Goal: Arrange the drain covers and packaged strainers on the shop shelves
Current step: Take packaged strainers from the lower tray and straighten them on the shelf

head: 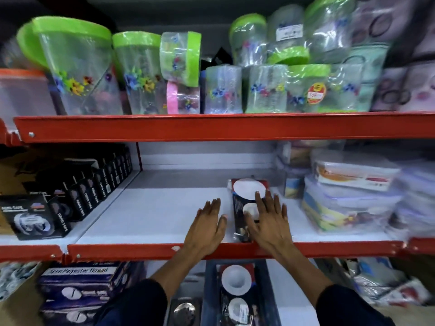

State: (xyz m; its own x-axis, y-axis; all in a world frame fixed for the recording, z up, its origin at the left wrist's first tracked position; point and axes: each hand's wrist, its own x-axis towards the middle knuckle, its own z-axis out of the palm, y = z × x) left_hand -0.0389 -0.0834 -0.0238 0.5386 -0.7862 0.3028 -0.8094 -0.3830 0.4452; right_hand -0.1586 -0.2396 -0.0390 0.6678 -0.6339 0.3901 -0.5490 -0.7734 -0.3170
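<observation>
The right hand (270, 222) is lying flat, fingers spread, on top of a packaged strainer (247, 203) — pressing on it, not clasped around it. The pack is lying on the white middle shelf (153, 208), its far end with a white disc sticking out beyond the fingertips. Just left of it, the left hand (208, 227) is resting open, palm down, on bare shelf, holding nothing. Below both wrists, under the red shelf edge, another packaged strainer (236, 290) is sitting in a blue crate (270, 302) — beside a metal drain cover (184, 311).
</observation>
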